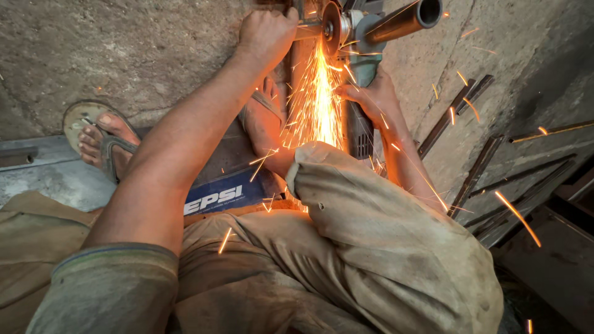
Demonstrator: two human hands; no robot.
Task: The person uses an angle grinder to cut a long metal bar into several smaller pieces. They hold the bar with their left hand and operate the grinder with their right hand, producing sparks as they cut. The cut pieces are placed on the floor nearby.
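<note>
While sparks (315,111) fly, left hand (267,32) fingers clenched on workpiece (metal) (304,29) — right hand (370,98) gripping grinder (357,37).

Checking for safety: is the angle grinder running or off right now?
Running: the angle grinder in the right hand throws a stream of sparks from its disc, beside the left hand.

rough, stained concrete floor (124,49); dark metal strips (476,167) scattered at the right, lit by orange glow.

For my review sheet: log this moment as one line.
left hand: pressing metal workpiece | right hand: gripping angle grinder | disc: on workpiece, throwing sparks
</note>
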